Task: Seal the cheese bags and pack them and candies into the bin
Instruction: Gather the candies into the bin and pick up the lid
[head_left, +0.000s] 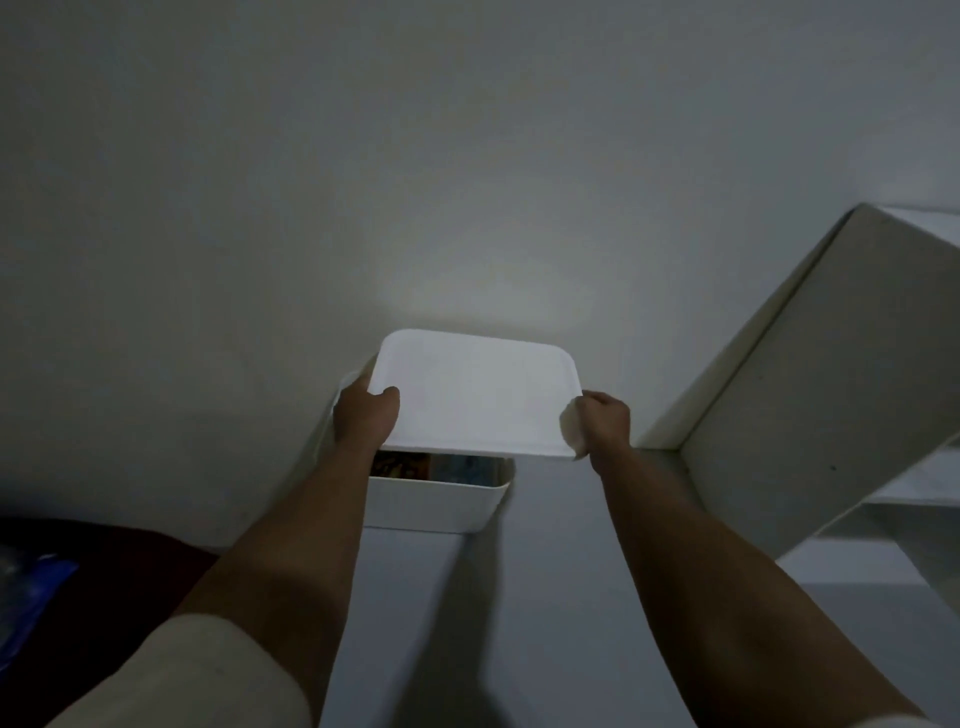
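Left hand (366, 415) and right hand (602, 423) grip lid (472, 395) flat, lengthwise across bin (431, 506)

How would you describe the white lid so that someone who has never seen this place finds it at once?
Start at the pale wall ahead; below it a white bin stands on the surface. The white lid is the flat, round-cornered panel above the bin, gripped by the left hand and right hand. Unlike the bin, it is thin and shifted off, leaving the near opening uncovered.

No text, label, brand or number can be read anywhere. The packets inside the bin (436, 501) show only blurred patches of colour, too dim to make out.
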